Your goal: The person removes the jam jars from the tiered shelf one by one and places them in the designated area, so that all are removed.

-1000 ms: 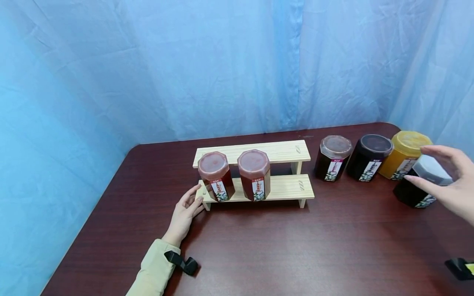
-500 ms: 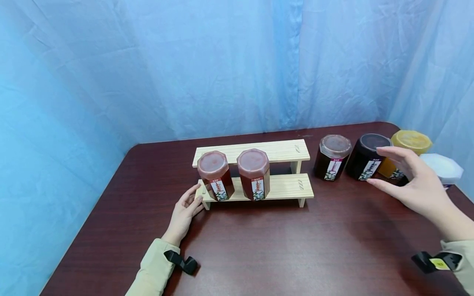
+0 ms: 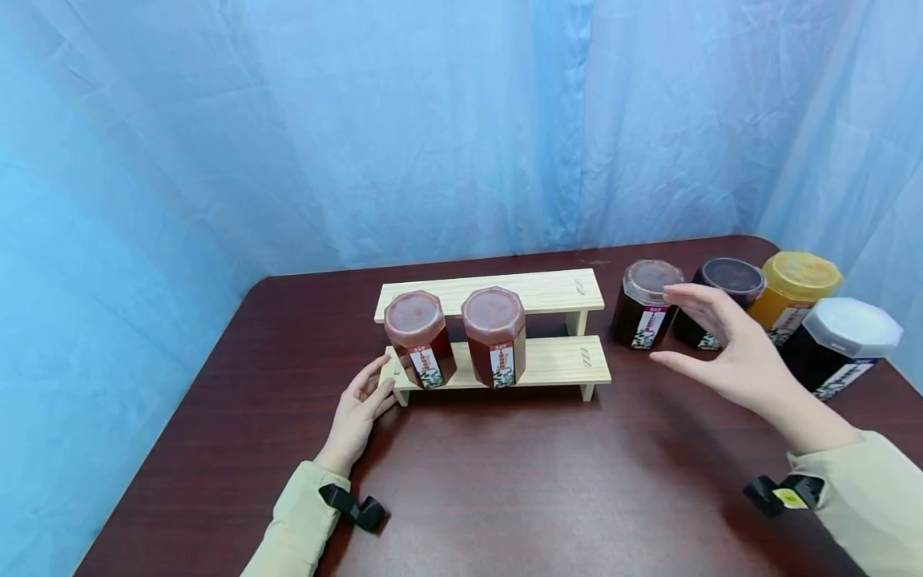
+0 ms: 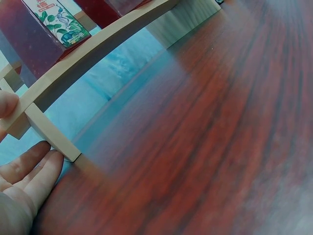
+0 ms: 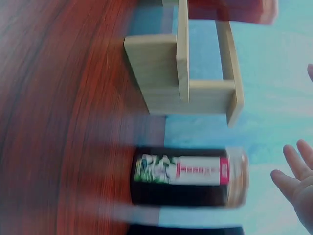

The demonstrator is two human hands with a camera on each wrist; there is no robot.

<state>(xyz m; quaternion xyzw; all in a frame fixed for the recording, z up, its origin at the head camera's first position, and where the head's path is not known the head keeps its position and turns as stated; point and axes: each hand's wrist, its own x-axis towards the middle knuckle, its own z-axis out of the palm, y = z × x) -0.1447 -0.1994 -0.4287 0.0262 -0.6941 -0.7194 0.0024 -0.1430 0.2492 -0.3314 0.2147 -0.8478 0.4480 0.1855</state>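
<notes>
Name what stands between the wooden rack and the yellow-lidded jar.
In the head view, going from the rack: first the jar with the pink-topped label, then the dark-lidded jar, partly hidden behind the right hand.

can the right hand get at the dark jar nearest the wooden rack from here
Very likely, yes. The right hand is empty, thumb and fingers apart, close to the dark jar, and the right wrist view shows nothing between them. The neighbouring dark-lidded jar might crowd the grip slightly.

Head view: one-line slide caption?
Left hand holds a wooden rack bearing two red jars; right hand hovers, empty, near four more jars.
</notes>
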